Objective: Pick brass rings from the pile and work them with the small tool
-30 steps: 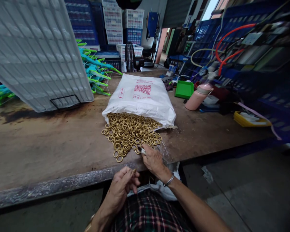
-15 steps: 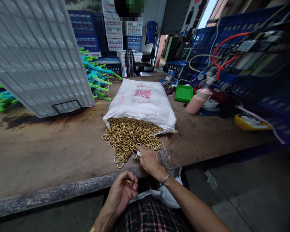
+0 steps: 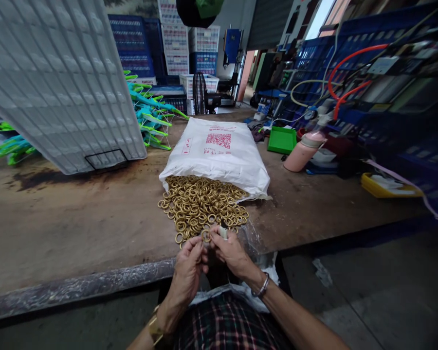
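Observation:
A brass-coloured ring (image 3: pixel 205 236) is held upright between the fingertips of both hands, just over the near edge of the pile of rings (image 3: pixel 200 201). My left hand (image 3: pixel 190 267) pinches the ring's left side; whether its curled fingers hold another ring is hidden. My right hand (image 3: pixel 233 253) grips the right side with thumb and fingertips. A small white piece with a dark tip (image 3: pixel 223 233) sticks up from the right fingers; its kind is unclear. The pile spills from the open mouth of a white woven sack (image 3: pixel 219 155) with red print.
A large pale ribbed plastic crate (image 3: pixel 65 87) stands at left, beside green-and-blue plastic parts (image 3: pixel 153 116). To the right are a green tray (image 3: pixel 282 140), a pink bottle (image 3: pixel 302 153) and a yellow tray (image 3: pixel 390 187). The wooden table's near edge (image 3: pixel 95 282) is plastic-wrapped.
My right hand has drawn back from the pile with a ring. My left hand has risen to meet it, and the fingertips of both now close on that ring.

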`<action>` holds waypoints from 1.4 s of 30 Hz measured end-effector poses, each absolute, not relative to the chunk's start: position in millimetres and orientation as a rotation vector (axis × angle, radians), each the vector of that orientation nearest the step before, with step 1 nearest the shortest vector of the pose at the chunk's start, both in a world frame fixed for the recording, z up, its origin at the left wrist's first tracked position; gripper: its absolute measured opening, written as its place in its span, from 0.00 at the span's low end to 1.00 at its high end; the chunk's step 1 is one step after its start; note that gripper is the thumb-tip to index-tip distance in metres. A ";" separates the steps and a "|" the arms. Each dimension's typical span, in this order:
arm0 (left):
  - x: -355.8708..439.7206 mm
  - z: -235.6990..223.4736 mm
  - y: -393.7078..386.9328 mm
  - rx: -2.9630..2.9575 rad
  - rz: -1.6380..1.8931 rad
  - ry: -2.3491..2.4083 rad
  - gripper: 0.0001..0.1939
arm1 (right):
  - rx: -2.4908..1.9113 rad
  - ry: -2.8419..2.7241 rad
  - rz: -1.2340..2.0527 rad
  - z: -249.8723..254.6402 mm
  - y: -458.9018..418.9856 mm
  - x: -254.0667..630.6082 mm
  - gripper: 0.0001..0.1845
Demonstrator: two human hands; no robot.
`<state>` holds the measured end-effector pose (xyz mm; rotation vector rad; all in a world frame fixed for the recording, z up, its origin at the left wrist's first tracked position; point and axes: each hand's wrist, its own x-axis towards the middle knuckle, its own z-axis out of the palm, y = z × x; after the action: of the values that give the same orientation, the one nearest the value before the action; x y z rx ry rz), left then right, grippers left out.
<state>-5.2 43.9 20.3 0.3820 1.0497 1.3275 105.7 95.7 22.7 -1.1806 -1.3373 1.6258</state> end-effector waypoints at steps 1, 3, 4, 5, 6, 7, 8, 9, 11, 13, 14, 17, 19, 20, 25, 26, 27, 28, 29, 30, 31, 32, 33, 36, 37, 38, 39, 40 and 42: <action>-4.3 19.4 44.1 0.408 1.342 1.077 0.18 | -1.149 -1.313 1.690 21.8 91.7 103.7 0.15; -3.7 17.3 44.0 0.465 1.365 1.142 0.18 | -1.121 -1.352 1.702 20.1 86.6 100.9 0.14; -4.1 16.3 43.7 0.495 1.366 1.179 0.18 | -1.125 -1.409 1.658 19.5 85.8 100.4 0.14; -4.9 15.4 43.2 0.520 1.360 1.223 0.19 | -1.142 -1.484 1.591 19.4 85.9 100.7 0.13; -6.2 14.7 42.6 0.546 1.347 1.271 0.19 | -1.166 -1.567 1.505 19.7 86.7 101.6 0.12; -7.8 14.2 41.9 0.580 1.326 1.322 0.19 | -1.190 -1.650 1.410 20.6 88.0 103.1 0.12; -9.6 14.0 41.2 0.626 1.305 1.374 0.18 | -1.205 -1.728 1.318 22.1 89.5 104.9 0.11; -11.4 14.1 40.6 0.687 1.289 1.425 0.17 | -1.206 -1.797 1.238 24.1 90.8 106.8 0.10; -14.3 15.2 39.6 0.838 1.277 1.495 0.15 | -1.164 -1.901 1.133 29.0 92.4 109.7 0.10; -15.7 17.3 39.0 0.966 1.292 1.519 0.13 | -1.091 -1.976 1.127 33.1 92.2 110.6 0.11; -15.7 18.6 38.9 1.001 1.299 1.517 0.13 | -1.067 -1.988 1.145 34.3 91.8 110.3 0.11; -14.1 22.7 38.2 0.950 1.250 1.480 0.14 | -1.080 -1.884 1.229 32.6 90.2 107.8 0.11; -12.7 25.0 37.2 0.814 1.177 1.411 0.16 | -1.118 -1.743 1.321 28.5 89.8 106.8 0.10; -12.2 25.9 36.7 0.742 1.150 1.351 0.17 | -1.125 -1.673 1.386 26.4 89.8 106.6 0.10; -10.9 25.7 34.4 0.612 1.177 1.081 0.18 | -1.086 -1.529 1.614 23.1 89.9 108.2 0.12; -10.8 25.0 34.2 0.629 1.180 1.091 0.18 | -1.093 -1.563 1.586 24.0 89.9 108.4 0.12; -10.6 24.3 34.1 0.652 1.176 1.120 0.18 | -1.101 -1.604 1.539 25.1 89.8 108.3 0.12; -10.5 23.8 34.0 0.678 1.165 1.158 0.18 | -1.109 -1.645 1.487 26.2 89.8 107.9 0.12; -10.4 23.6 33.9 0.704 1.150 1.199 0.19 | -1.112 -1.680 1.446 27.0 89.8 107.5 0.11; -10.3 23.6 33.7 0.725 1.136 1.237 0.19 | -1.114 -1.703 1.417 27.5 89.8 106.9 0.11; -10.2 23.9 33.6 0.744 1.123 1.270 0.19 | -1.116 -1.718 1.404 27.6 89.7 106.3 0.11; -10.2 24.4 33.4 0.757 1.112 1.295 0.19 | -1.119 -1.724 1.401 27.6 89.5 105.7 0.10; -10.3 25.1 33.1 0.765 1.106 1.311 0.19 | -1.123 -1.725 1.405 27.4 89.2 105.3 0.10; -11.0 26.5 32.2 0.783 1.097 1.320 0.20 | -1.121 -1.713 1.437 27.2 87.9 104.7 0.11; -11.3 26.7 31.8 0.788 1.094 1.317 0.19 | -1.118 -1.711 1.445 27.5 87.5 104.7 0.11; -11.6 26.8 31.5 0.791 1.093 1.316 0.19 | -1.117 -1.711 1.448 27.9 87.3 104.7 0.11; -11.8 26.9 31.1 0.794 1.091 1.313 0.19 | -1.119 -1.713 1.449 28.3 87.2 104.9 0.11; -11.9 27.0 30.8 0.795 1.090 1.311 0.19 | -1.124 -1.717 1.448 28.6 87.4 105.2 0.11; -11.9 27.4 30.0 0.793 1.090 1.301 0.19 | -1.149 -1.718 1.444 28.4 88.2 106.2 0.11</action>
<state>-11.9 30.0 27.4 0.7927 1.3009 1.0904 106.2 88.2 28.4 -1.1492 -1.7178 1.4438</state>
